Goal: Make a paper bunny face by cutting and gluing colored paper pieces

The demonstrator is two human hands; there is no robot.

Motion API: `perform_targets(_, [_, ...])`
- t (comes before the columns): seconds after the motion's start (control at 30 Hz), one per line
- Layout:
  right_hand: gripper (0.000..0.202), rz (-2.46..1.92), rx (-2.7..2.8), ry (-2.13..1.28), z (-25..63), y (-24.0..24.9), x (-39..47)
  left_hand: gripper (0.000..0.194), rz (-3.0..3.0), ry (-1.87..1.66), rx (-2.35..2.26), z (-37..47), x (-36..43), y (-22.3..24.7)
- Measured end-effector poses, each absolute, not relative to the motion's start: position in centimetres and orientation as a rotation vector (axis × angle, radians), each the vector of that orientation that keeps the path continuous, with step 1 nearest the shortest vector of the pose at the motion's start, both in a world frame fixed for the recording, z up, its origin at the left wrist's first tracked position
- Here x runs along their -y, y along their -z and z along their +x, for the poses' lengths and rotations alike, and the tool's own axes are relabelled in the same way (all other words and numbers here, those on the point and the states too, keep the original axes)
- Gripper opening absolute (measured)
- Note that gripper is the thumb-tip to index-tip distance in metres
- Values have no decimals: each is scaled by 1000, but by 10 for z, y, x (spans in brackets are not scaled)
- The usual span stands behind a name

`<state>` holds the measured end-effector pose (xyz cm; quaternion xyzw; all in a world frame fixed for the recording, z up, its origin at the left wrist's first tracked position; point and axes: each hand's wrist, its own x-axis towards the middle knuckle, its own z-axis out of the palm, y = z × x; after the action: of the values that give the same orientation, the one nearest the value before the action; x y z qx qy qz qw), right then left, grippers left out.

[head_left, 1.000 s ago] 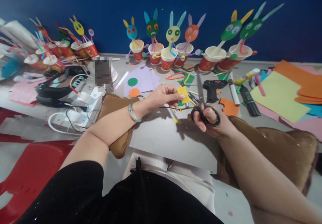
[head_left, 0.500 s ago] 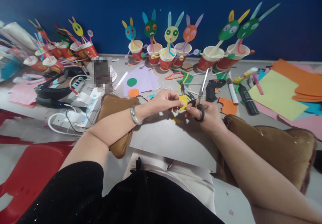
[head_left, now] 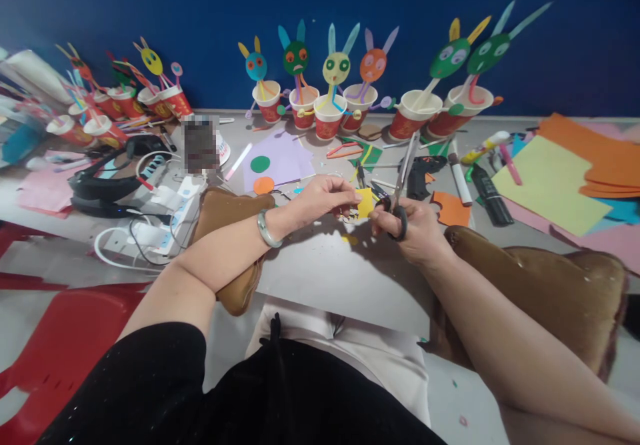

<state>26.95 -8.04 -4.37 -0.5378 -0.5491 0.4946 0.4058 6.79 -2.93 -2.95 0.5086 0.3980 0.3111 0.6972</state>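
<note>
Between thumb and fingers, my left hand (head_left: pixel 330 198) pinches a small piece of yellow paper (head_left: pixel 365 203) above the table. My right hand (head_left: pixel 417 228) is closed round the black handles of a pair of scissors (head_left: pixel 404 177), whose blades point away from me and up. The scissors are apart from the paper, just to its right. Below the hands, a yellow paper scrap (head_left: pixel 349 239) lies on the table. Further back stand red paper cups (head_left: pixel 329 125) with paper rabbit-like figures (head_left: pixel 338 68) in them.
A black glue gun (head_left: pixel 424 175), an orange paper scrap (head_left: pixel 451 209) and markers lie right of the hands. Purple sheets (head_left: pixel 285 161) lie behind. Brown cushions (head_left: pixel 530 298) sit under both forearms. Cables and a power strip (head_left: pixel 183 215) are at left, coloured paper (head_left: pixel 545 178) at right.
My right hand and the scissors stay almost in place. The yellow paper is turned slightly and more of it shows beyond my left fingertips. The whole view has shifted a little.
</note>
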Motion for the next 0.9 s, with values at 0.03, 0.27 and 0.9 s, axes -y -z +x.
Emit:
perform_targets(0.03, [44,-1356,1380,-1244,270,44,80,36,1113,-712,-894,68,28,30])
perform_targets(0.27, [41,-1337,1377,-1168,270,45,80,38,1040,-837,-961,67,21,32])
perform_targets(0.9, [47,-1293,1455,-1194,269,43,83,25,1242,-683,-782,67,30,34])
